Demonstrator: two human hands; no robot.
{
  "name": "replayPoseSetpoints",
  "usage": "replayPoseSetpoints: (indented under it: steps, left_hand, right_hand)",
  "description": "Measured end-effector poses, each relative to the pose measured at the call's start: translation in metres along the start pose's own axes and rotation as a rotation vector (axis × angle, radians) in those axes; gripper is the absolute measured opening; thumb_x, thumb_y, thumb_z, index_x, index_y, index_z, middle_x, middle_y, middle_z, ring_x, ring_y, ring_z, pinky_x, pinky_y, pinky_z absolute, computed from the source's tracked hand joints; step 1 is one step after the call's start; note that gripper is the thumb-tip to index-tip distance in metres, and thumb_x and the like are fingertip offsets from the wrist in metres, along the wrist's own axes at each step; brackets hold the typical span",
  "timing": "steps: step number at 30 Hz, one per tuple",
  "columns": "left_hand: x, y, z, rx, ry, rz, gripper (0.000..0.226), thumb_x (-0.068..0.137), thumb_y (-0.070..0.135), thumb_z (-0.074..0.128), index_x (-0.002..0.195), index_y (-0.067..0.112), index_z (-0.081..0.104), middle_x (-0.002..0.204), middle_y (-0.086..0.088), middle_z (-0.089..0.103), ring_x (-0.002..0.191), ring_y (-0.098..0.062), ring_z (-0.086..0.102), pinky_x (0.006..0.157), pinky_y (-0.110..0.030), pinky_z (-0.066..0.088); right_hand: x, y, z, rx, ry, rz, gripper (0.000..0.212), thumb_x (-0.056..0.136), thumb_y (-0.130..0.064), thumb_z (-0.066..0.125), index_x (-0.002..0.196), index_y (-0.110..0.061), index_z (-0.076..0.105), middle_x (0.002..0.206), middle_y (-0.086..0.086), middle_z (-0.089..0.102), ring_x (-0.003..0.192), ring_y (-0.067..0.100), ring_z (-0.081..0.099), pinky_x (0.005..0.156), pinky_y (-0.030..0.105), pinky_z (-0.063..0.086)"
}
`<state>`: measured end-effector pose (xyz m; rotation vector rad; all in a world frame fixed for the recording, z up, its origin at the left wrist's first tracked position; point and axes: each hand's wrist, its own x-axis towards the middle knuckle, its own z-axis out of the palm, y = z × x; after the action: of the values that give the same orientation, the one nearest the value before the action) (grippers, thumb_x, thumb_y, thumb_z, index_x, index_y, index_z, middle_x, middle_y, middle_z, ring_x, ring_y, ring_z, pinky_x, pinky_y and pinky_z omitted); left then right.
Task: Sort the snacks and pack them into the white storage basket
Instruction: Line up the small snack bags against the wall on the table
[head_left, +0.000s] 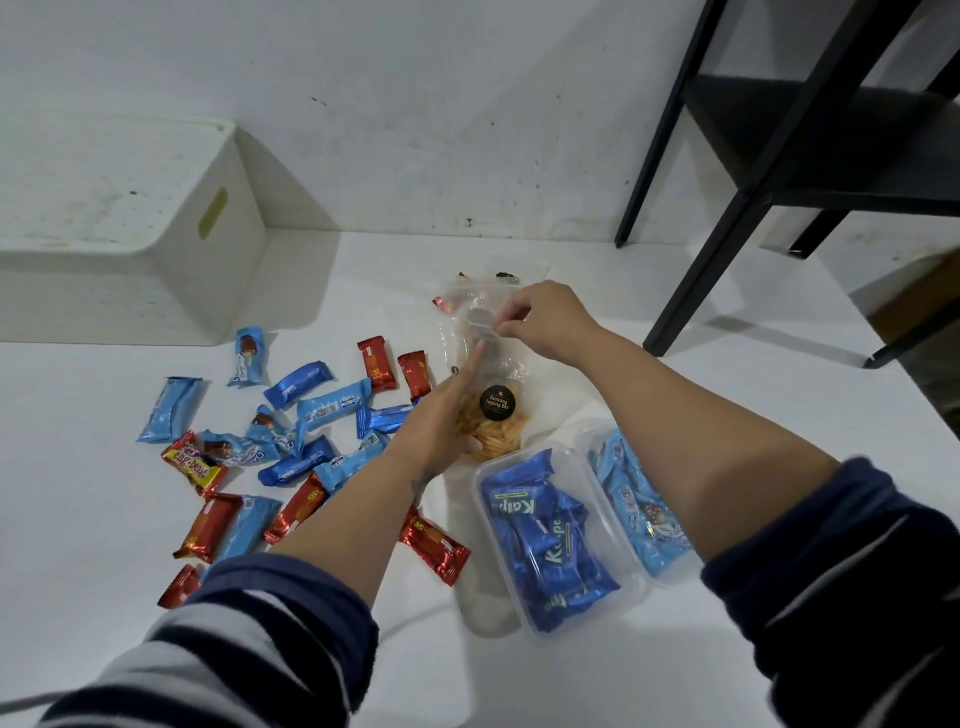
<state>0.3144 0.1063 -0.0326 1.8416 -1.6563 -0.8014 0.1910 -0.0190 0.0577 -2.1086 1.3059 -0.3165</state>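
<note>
I see both my forearms bare and reaching forward, striped sleeves pushed up near the elbows. My left hand (441, 415) lies flat, fingers straight and together, index finger pointing away from me. My right hand (545, 319) is further out, knuckles up, wrist bent leftward, thumb and forefinger pinched together at their tips.
</note>
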Motion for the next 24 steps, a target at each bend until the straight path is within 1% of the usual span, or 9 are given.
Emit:
replayPoseSetpoints:
  steps: [4,6,8,13,16,18,20,22,24]
  left_hand:
    - [0.0,0.0,-0.001,0.009,-0.029,0.018,0.126,0.071,-0.01,0.071,0.14,0.06,-0.009,0.15,-0.003,0.036,0.131,-0.026,0.044,0.093,-0.043,0.052]
    - [0.001,-0.001,-0.001,0.003,-0.034,0.021,0.128,0.07,-0.009,0.072,0.139,0.061,-0.01,0.149,-0.003,0.037,0.13,-0.025,0.045,0.094,-0.044,0.051]
    - [0.001,-0.002,-0.002,-0.013,-0.033,0.019,0.128,0.07,-0.01,0.072,0.137,0.064,-0.009,0.147,-0.002,0.039,0.129,-0.023,0.045,0.095,-0.042,0.05]
    - [0.001,-0.004,-0.001,-0.013,-0.044,0.027,0.129,0.07,-0.009,0.073,0.137,0.064,-0.009,0.146,-0.003,0.041,0.125,-0.023,0.048,0.095,-0.043,0.05]
    - [-0.001,-0.007,-0.001,-0.034,-0.035,0.028,0.128,0.07,-0.009,0.073,0.136,0.065,-0.009,0.146,-0.003,0.039,0.122,-0.022,0.05,0.09,-0.037,0.052]
    - [-0.001,-0.007,-0.002,-0.038,-0.033,0.038,0.128,0.069,-0.009,0.072,0.137,0.064,-0.009,0.147,-0.001,0.038,0.123,-0.021,0.048,0.091,-0.037,0.051]
    - [-0.003,-0.007,-0.003,-0.032,-0.037,0.045,0.127,0.07,-0.009,0.072,0.138,0.062,-0.008,0.146,-0.001,0.04,0.125,-0.02,0.046,0.094,-0.041,0.05]
    - [-0.004,-0.007,-0.004,-0.031,-0.034,0.034,0.126,0.07,-0.007,0.072,0.138,0.063,-0.008,0.142,-0.002,0.043,0.12,-0.017,0.047,0.094,-0.042,0.051]
    - [-0.007,-0.007,-0.004,-0.053,-0.024,0.011,0.126,0.071,-0.007,0.072,0.136,0.066,-0.008,0.139,-0.003,0.045,0.117,-0.015,0.048,0.092,-0.039,0.051]
  right_hand:
    - [0.0,-0.001,0.0,-0.034,0.012,0.029,0.009,0.082,-0.013,0.07,0.089,-0.011,0.074,0.1,0.005,0.072,0.094,0.018,0.062,0.084,0.03,0.05]
    - [-0.001,-0.003,0.0,-0.007,-0.009,0.016,0.007,0.082,-0.016,0.068,0.087,-0.012,0.072,0.096,0.0,0.07,0.091,0.016,0.061,0.074,0.022,0.047]
    - [-0.003,-0.008,0.003,0.033,-0.008,-0.001,0.003,0.081,-0.02,0.07,0.079,-0.019,0.069,0.086,-0.009,0.065,0.082,0.009,0.056,0.065,0.015,0.041]
    - [0.001,-0.014,0.01,-0.009,0.03,0.016,0.006,0.08,-0.016,0.07,0.08,-0.021,0.072,0.086,-0.008,0.064,0.085,0.01,0.057,0.08,0.028,0.048]
    - [0.0,-0.018,0.012,-0.034,0.007,0.026,0.004,0.08,-0.019,0.068,0.078,-0.022,0.07,0.082,-0.011,0.063,0.086,0.011,0.059,0.081,0.031,0.05]
    - [-0.001,-0.023,0.013,-0.017,-0.004,0.026,0.004,0.078,-0.018,0.068,0.076,-0.019,0.072,0.077,-0.016,0.062,0.084,0.008,0.06,0.083,0.033,0.052]
    - [-0.002,-0.028,0.017,-0.018,0.007,0.042,0.01,0.078,-0.016,0.067,0.071,-0.023,0.07,0.08,-0.017,0.063,0.089,0.009,0.062,0.089,0.038,0.051]
    - [-0.002,-0.029,0.021,-0.021,0.03,0.054,0.015,0.078,-0.016,0.067,0.068,-0.027,0.067,0.083,-0.017,0.063,0.094,0.011,0.062,0.092,0.041,0.049]
    - [-0.003,-0.028,0.022,-0.001,0.017,0.051,0.012,0.079,-0.019,0.068,0.07,-0.027,0.068,0.087,-0.015,0.066,0.096,0.012,0.062,0.093,0.042,0.049]
